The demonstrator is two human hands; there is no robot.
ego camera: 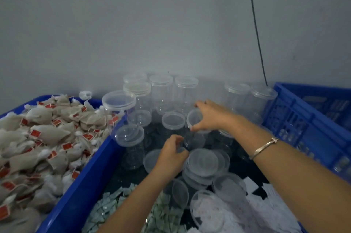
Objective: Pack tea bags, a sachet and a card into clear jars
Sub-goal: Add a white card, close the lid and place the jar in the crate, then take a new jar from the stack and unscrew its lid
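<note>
My right hand (209, 116) grips the lid of a clear jar (195, 138) tilted toward me in the middle of the table. My left hand (171, 155) holds the lower body of the same jar with curled fingers. Several more clear lidded jars (161, 88) stand behind, against the wall. Loose clear lids (204, 162) lie in a heap just under my hands. White tea bags with red tags (43, 137) fill a blue bin on the left. Small pale green sachets (112, 204) lie in a heap at the front, and white cards (266, 206) at the front right.
A blue bin wall (81, 187) borders the work area on the left. A blue slotted crate (307, 126) stands on the right. A black cable (256, 29) hangs down the grey wall. An open jar (210, 212) lies on its side near the cards.
</note>
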